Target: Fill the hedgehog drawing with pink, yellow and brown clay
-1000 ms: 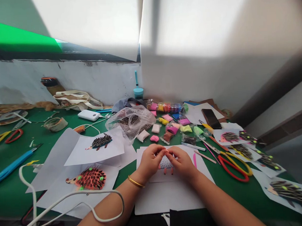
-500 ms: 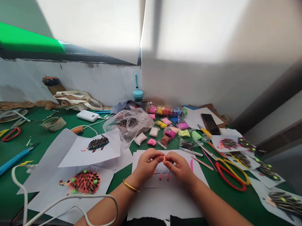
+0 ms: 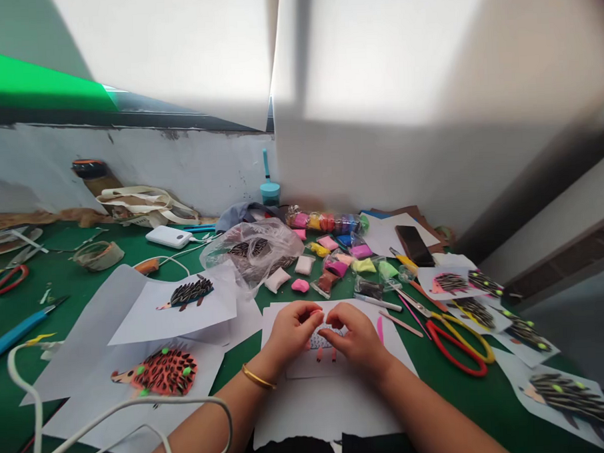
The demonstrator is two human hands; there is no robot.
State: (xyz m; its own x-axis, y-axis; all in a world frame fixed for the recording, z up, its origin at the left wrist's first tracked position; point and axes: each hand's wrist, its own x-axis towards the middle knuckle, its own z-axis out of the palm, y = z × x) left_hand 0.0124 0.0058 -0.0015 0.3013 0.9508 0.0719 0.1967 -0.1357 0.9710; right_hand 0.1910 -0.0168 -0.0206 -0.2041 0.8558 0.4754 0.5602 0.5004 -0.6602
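Observation:
White paper point(image 3: 334, 405) lies before me, bearing an animal figure point(image 3: 321, 340) with a blue-patterned body and pink legs, partly covered by my hands. Above its left side, my left hand point(image 3: 293, 334) pinches a small pink piece point(image 3: 314, 312) between thumb and fingertips. My right hand point(image 3: 355, 338) is just to the right, its thumb and index finger apart with nothing visible between them. A magenta strip point(image 3: 380, 330) lies on the paper beside my right hand.
Clay packets point(image 3: 336, 268) and a plastic bag of dark seeds point(image 3: 255, 248) lie behind the paper. Scissors point(image 3: 460, 346), a phone point(image 3: 413, 245) and hedgehog pictures point(image 3: 449, 283) are at the right. More hedgehog pictures point(image 3: 161, 373), a white cable point(image 3: 114, 405) and a blue cutter point(image 3: 19, 336) are at the left.
My right fingertips have parted from my left ones and opened. The pink piece stays in my left hand. The whole view has shifted slightly.

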